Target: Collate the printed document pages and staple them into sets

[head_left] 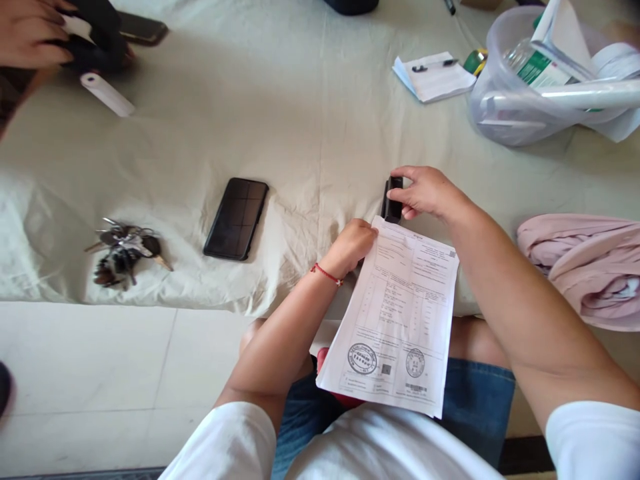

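Observation:
My left hand [356,241] is closed on the upper left corner of a stack of printed papers [400,300]. The top sheet bears two round ink stamps near its lower edge, and the stack hangs over the table edge above my lap. My right hand [423,192] grips a small black stapler [393,200] at the top edge of the papers, near that same corner. Whether the stapler's jaws are around the sheets or just touching them, I cannot tell.
A black phone [237,219] and a bunch of keys [127,252] lie to the left. Folded pink cloth [585,260] is at the right edge. Farther back are a notepad [435,79], a plastic tub [505,127], a paper roll [107,95] and another person's hand [33,33].

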The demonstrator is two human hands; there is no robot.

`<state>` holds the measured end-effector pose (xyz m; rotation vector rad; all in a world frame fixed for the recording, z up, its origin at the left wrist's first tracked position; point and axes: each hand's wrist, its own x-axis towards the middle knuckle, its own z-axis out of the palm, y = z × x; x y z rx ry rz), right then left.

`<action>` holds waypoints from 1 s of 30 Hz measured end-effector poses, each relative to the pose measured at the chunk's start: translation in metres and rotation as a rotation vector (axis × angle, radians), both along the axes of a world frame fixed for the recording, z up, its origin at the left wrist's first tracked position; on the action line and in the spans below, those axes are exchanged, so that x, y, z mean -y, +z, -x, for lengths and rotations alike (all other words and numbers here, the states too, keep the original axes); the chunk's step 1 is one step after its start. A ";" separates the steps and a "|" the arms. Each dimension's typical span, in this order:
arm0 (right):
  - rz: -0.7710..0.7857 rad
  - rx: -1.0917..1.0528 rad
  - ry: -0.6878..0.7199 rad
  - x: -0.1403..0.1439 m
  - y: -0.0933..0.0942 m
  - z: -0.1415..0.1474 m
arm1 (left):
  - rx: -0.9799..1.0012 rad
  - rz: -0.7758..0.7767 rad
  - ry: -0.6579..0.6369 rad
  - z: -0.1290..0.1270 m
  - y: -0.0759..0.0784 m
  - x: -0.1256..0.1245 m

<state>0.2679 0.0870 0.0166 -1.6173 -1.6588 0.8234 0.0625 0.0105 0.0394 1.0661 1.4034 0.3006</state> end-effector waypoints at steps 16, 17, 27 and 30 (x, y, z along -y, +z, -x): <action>-0.368 0.339 -0.116 0.135 0.040 0.023 | 0.276 -0.426 -0.273 0.028 -0.026 0.033; -0.313 0.290 -0.066 0.140 0.039 0.027 | 0.302 -0.433 -0.281 0.029 -0.025 0.034; 0.059 0.056 0.140 0.123 0.023 0.011 | 0.372 -0.309 -0.225 0.020 -0.023 0.041; 0.085 -0.068 0.127 0.127 0.012 0.008 | 0.324 -0.255 -0.237 0.018 -0.024 0.042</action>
